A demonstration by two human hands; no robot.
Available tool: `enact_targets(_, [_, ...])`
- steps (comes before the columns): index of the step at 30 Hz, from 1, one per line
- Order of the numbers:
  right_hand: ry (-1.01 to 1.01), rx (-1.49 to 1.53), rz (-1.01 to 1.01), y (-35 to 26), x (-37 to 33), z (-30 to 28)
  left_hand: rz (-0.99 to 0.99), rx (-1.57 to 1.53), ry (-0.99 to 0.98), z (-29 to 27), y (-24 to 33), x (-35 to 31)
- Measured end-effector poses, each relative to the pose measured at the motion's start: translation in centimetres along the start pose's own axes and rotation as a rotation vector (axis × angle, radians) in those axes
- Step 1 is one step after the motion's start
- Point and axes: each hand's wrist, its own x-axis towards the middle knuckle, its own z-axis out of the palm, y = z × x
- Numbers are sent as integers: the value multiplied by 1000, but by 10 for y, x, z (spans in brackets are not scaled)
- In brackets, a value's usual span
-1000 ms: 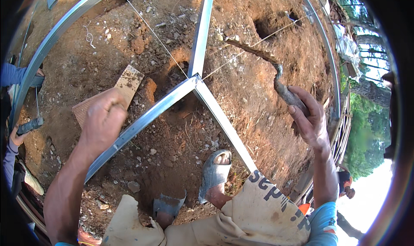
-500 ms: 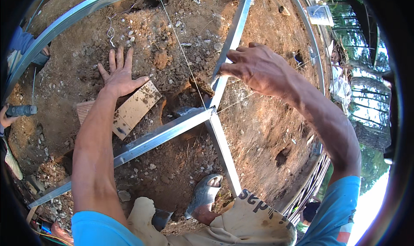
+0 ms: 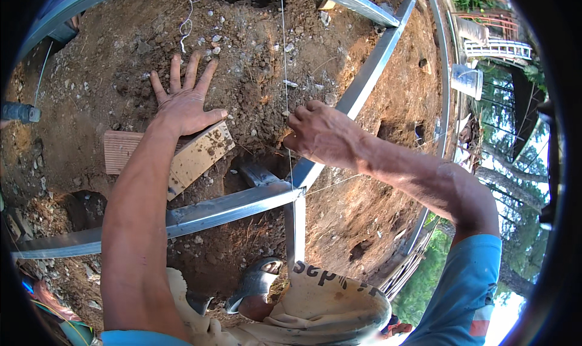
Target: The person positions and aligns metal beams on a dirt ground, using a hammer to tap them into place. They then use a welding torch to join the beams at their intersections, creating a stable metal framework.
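Head view: the left hand [image 3: 185, 108] lies at ten o'clock, palm down on the brown ground [image 3: 115, 79]. Its fingers are spread wide, and they point up toward eleven o'clock. Its thumb is just beside the top end of a tan board [image 3: 200, 160] with dark specks, which lies at nine o'clock. Partly behind the left arm, farther out at nine o'clock, is a reddish block with lines on it [image 3: 121, 153].

The right hand [image 3: 321, 134] is close to the middle, toward one o'clock. Its fingers are bent and point to the left. I cannot tell if they hold something, because the back of the hand hides it. The fingertips are near a thin string [image 3: 285, 73] that comes down from twelve o'clock; I cannot tell if they touch it.

Just below the middle, at six o'clock, shiny metal bars meet. One bar [image 3: 224, 211] runs out toward eight o'clock, one [image 3: 368, 73] goes up to one o'clock and passes behind the right hand, and one [image 3: 295, 231] goes down to six o'clock.

A gray sandal [image 3: 245, 288] is on a foot near six o'clock, and a clear bucket [image 3: 467, 81] is at two o'clock.
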Motion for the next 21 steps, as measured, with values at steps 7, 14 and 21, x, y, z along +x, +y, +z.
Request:
enact_targets(7, [-241, 151, 171, -27, 19, 19, 9, -29, 50, 1, -1, -1])
enact_targets(14, [-257, 644, 167, 0, 23, 27, 1, 1, 58, 6, -3, 3])
enact_targets(21, [-374, 538, 94, -9, 52, 26, -10, 15, 34, 5, -1, 1])
